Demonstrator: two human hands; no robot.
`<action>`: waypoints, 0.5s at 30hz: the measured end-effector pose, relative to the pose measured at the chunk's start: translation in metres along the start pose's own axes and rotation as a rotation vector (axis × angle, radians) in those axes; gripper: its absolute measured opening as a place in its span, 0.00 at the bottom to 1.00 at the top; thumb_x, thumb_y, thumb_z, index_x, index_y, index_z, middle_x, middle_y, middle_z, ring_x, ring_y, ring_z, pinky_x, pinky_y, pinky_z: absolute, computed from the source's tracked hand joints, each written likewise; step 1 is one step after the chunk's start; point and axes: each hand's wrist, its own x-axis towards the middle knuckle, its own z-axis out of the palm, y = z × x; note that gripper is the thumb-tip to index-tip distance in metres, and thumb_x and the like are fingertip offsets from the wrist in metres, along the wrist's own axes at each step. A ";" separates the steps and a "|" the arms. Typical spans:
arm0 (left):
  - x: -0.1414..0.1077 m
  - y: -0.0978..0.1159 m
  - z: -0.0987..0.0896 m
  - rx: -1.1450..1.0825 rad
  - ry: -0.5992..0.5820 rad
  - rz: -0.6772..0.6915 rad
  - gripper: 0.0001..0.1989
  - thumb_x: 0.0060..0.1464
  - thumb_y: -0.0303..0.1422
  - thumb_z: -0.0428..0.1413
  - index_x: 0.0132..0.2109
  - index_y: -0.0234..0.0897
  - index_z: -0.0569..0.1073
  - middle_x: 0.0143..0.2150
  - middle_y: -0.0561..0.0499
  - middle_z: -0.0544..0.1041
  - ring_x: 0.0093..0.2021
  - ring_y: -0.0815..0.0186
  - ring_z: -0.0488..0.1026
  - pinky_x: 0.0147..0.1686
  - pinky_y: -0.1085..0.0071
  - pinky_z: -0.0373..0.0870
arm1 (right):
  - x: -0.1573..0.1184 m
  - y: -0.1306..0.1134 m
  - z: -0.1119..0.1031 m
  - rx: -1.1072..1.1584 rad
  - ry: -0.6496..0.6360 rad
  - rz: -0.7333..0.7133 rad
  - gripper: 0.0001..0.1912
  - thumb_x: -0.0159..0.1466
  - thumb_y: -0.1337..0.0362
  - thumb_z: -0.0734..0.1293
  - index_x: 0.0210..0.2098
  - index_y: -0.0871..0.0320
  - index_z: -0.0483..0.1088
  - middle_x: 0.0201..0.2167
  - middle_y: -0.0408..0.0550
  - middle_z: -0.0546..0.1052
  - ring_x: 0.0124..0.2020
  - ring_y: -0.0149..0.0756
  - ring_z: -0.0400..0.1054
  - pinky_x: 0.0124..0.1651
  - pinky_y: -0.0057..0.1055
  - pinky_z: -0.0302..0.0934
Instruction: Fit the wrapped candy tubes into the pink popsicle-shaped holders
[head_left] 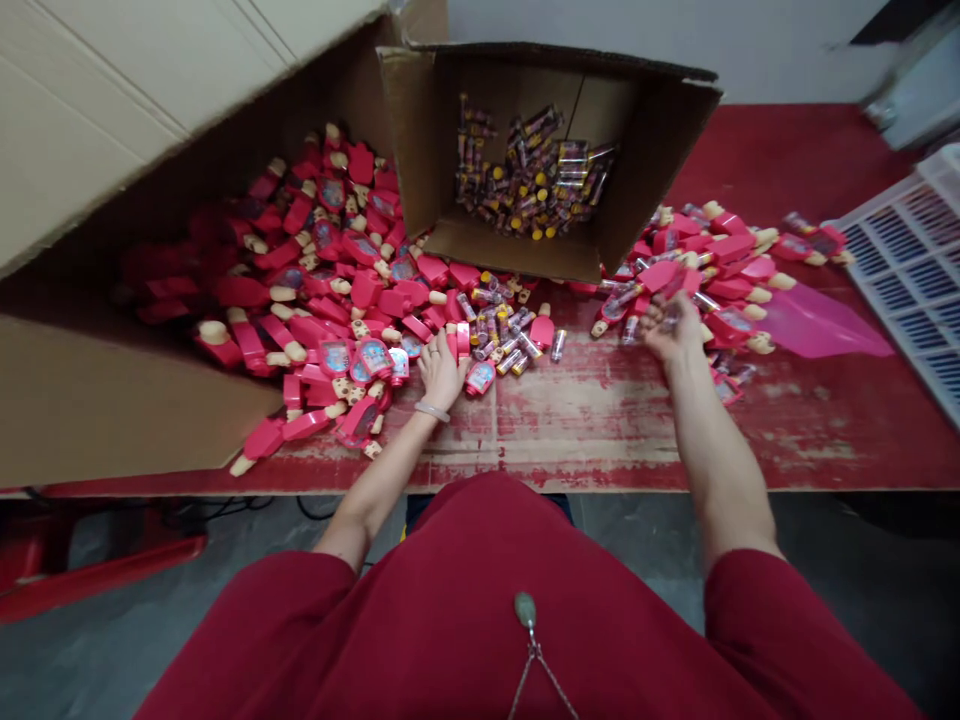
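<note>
Many red-pink plastic pieces with cream spotted ends (365, 289) spill from a large carton on the left. My left hand (441, 372) rests at the pile's right edge, its fingers over a red piece (462, 341). Small clear tubes with yellow caps (517, 345) lie just right of that hand. On the right, my right hand (670, 328) is beside a second heap of red pieces (731, 250), fingers spread and slightly blurred. A red piece (679, 283) is just past its fingertips; whether they touch is unclear.
An open cardboard box (517, 255) holding many small tubes stands at the back centre. The large carton (112, 400) fills the left side. A pink translucent sheet (825, 322) and a white slatted basket (911, 260) are on the right of the worn red table (570, 430).
</note>
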 end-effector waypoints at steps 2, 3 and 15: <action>0.001 0.004 0.003 0.013 0.011 -0.074 0.36 0.60 0.41 0.57 0.70 0.29 0.58 0.68 0.30 0.63 0.66 0.40 0.59 0.62 0.46 0.59 | 0.020 -0.011 -0.004 0.075 0.089 0.038 0.32 0.73 0.50 0.32 0.22 0.53 0.52 0.19 0.46 0.63 0.24 0.26 0.61 0.32 0.33 0.54; 0.001 0.005 0.004 0.012 0.009 -0.098 0.35 0.59 0.42 0.57 0.68 0.30 0.61 0.68 0.31 0.63 0.66 0.39 0.59 0.62 0.45 0.59 | 0.022 -0.011 0.002 0.053 0.086 0.087 0.32 0.73 0.50 0.34 0.23 0.54 0.53 0.20 0.48 0.66 0.25 0.29 0.64 0.33 0.33 0.56; -0.019 -0.003 -0.018 -0.494 0.032 -0.235 0.20 0.65 0.46 0.50 0.55 0.37 0.65 0.48 0.40 0.78 0.46 0.54 0.77 0.49 0.59 0.71 | -0.043 0.072 0.118 -0.838 0.060 0.024 0.14 0.65 0.55 0.65 0.39 0.60 0.74 0.44 0.58 0.79 0.48 0.45 0.72 0.50 0.34 0.62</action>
